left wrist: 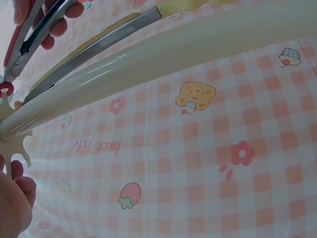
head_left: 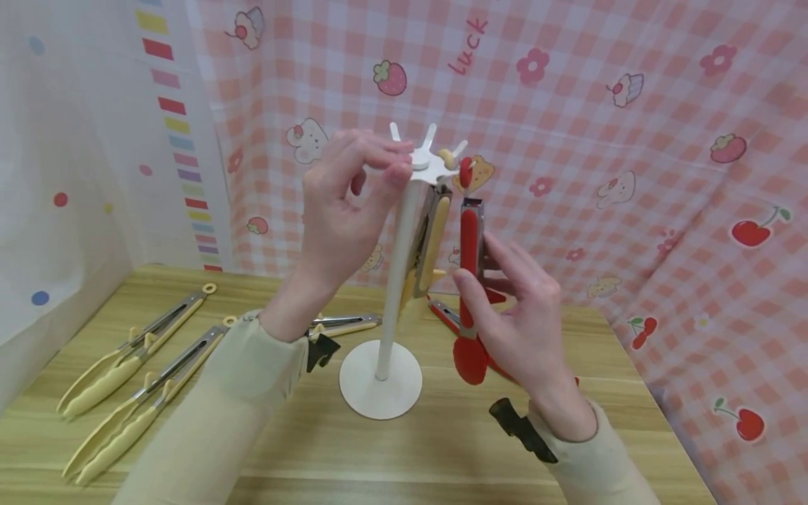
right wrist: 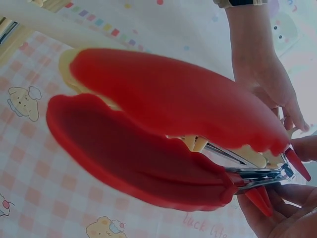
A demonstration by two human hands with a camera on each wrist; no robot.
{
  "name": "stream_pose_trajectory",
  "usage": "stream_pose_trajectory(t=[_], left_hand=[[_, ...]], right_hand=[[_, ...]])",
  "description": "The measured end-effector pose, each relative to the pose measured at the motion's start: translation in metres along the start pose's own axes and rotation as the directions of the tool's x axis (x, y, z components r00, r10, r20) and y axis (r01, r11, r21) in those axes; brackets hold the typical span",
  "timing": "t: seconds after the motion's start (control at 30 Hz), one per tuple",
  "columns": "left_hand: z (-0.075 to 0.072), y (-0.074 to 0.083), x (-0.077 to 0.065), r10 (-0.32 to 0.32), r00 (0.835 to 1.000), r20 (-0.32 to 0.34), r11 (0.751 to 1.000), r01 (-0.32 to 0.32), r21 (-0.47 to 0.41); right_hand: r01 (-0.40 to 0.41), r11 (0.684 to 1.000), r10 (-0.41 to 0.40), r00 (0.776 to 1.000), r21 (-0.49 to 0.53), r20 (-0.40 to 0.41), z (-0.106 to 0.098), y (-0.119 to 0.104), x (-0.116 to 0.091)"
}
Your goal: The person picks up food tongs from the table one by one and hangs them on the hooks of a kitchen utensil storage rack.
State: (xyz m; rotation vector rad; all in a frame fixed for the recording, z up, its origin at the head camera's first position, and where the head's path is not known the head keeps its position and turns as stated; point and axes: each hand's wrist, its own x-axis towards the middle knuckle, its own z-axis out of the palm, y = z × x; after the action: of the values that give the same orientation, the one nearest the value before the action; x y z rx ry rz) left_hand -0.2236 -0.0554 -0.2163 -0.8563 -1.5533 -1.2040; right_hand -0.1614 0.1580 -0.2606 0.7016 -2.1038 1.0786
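At the top of the white hook stand, my left hand pinches the hub between thumb and fingers. My right hand grips red tongs by the handles, heads pointing down. Their red ring meets one hook in the left wrist view and seems to be around it. The red heads stand slightly apart in the right wrist view. Beside the pole, yellow tongs hang from a neighbouring hook, their heads partly hidden.
Two pairs of yellow tongs, one farther and one nearer, lie on the wooden table at left. Another yellow pair lies behind the stand. More red tongs lie behind my right hand, mostly covered. A checked cloth hangs behind.
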Motion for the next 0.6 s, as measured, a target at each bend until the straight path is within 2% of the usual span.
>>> stream_pose_trajectory(t=[0.6], left_hand=[[0.0001,-0.0005,-0.0004,0.005,1.000,-0.014,1.000,-0.005,-0.021]], right_hand=[[0.001,0.999,-0.001,1.000,0.049,-0.010,0.0065,0.0013,-0.0046]])
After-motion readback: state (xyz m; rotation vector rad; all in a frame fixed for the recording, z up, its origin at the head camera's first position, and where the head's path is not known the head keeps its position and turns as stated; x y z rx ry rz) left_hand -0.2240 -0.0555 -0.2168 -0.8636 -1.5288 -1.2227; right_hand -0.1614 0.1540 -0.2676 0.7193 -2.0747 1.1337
